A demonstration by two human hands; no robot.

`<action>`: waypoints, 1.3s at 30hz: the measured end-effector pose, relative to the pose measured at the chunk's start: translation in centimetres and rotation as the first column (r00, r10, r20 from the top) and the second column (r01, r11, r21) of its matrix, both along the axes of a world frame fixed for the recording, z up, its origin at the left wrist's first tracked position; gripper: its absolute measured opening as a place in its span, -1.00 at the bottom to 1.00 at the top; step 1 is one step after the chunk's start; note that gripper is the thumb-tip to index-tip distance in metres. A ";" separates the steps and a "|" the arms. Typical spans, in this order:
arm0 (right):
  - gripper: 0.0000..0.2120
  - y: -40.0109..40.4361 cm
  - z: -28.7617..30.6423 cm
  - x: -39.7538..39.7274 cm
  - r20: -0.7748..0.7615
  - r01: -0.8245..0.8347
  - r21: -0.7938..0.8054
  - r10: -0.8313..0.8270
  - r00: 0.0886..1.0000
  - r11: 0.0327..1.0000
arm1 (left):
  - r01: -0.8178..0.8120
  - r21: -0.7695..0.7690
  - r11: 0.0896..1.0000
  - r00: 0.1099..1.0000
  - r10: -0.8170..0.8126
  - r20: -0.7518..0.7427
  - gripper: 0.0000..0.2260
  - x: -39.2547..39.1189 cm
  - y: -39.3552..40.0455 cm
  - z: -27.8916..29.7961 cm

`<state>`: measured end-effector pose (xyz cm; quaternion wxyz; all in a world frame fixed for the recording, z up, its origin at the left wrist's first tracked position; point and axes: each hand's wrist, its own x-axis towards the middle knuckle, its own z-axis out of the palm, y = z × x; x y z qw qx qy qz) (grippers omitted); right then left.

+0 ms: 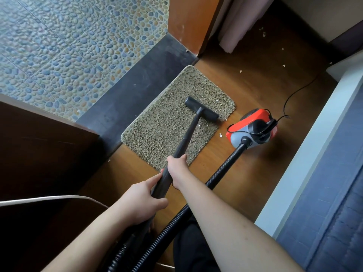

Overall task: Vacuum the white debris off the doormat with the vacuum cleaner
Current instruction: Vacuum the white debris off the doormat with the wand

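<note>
I see the vacuum's black wand [188, 134] running as one long line from my lower left up and to the right, its floor head [201, 109] set crosswise at the far end and resting on the doormat [157, 130] near the mat's right-hand corner. My right hand [177, 167] is wrapped around the wand further up, fingers curled over it; my left hand [144, 197] grips the same tube just behind, closer to my body. The mat's long axis slants from lower left to upper right, alongside a dark threshold strip [137, 89]. A few white flecks [215, 110] lie on the pile close to the head, and more white bits [220, 134] sit on the wooden floor [245, 173] just off the mat's edge. The red and grey vacuum cleaner body [253, 127] stands on the wood right of the mat, its ribbed hose [222, 173] curving back towards me. Pebble-patterned tiles [68, 46] lie past the threshold
</note>
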<state>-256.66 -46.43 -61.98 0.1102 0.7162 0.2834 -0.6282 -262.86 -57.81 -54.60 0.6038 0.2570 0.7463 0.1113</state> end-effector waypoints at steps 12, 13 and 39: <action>-0.41 -2.4 -0.2 -1.8 -0.002 0.017 0.015 -0.017 1.000 1.000 | 0.016 -0.018 1.000 1.000 -0.016 -0.011 -0.27 -1.2 -2.0 0.4; -0.41 -2.6 -0.3 -1.8 0.000 0.019 0.008 -0.019 1.000 1.000 | 0.021 -0.023 1.000 1.000 -0.021 -0.013 -0.27 -1.3 -2.1 0.4; -0.35 2.5 -3.9 0.3 0.044 0.107 0.060 -0.110 0.993 0.992 | 0.043 -0.014 0.999 0.998 -0.043 0.035 -0.28 -0.4 3.4 -2.0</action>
